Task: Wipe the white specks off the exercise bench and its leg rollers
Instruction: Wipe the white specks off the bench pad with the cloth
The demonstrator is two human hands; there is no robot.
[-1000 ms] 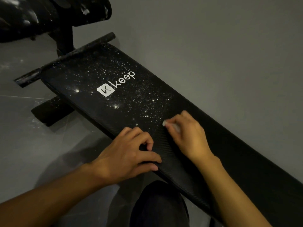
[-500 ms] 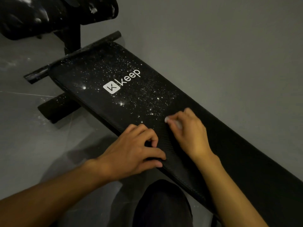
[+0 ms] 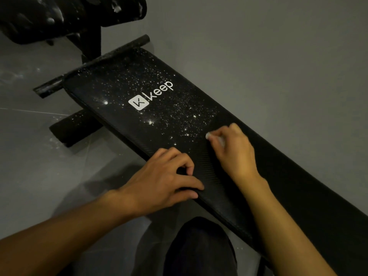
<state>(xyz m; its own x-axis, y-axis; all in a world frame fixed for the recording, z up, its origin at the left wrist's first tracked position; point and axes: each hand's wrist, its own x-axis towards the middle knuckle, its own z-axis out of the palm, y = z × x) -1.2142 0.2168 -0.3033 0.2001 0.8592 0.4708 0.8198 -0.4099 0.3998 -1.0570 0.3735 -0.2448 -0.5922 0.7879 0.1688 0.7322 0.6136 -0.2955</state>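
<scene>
right hand (image 3: 234, 150) pinches white wad (image 3: 208, 135), mostly hidden; left hand (image 3: 165, 180) grips bench (image 3: 298, 186) edge; rollers (image 3: 69, 14) cut off

The bench (image 3: 258, 176) runs across the floor (image 3: 29, 166) from far left to near right. Specks (image 3: 175, 112) lie on the far-left half of its surface, around the logo (image 3: 149, 96). Where they end, the right hand (image 3: 233, 150) rests mid-surface with a wad (image 3: 209, 135) pinched at its fingertips, touching the surface. The left hand (image 3: 165, 184) grips the near edge, just left of the right hand and apart from it. A crossbar (image 3: 89, 66) lies along the far-left end, jutting past both corners. Behind it rises a post (image 3: 91, 42), with the upper roller (image 3: 59, 14) above. The lower roller (image 3: 73, 126) sticks out below the near edge, near the far-left corner. A knee (image 3: 199, 246) sits before the near edge, between the forearms.
</scene>
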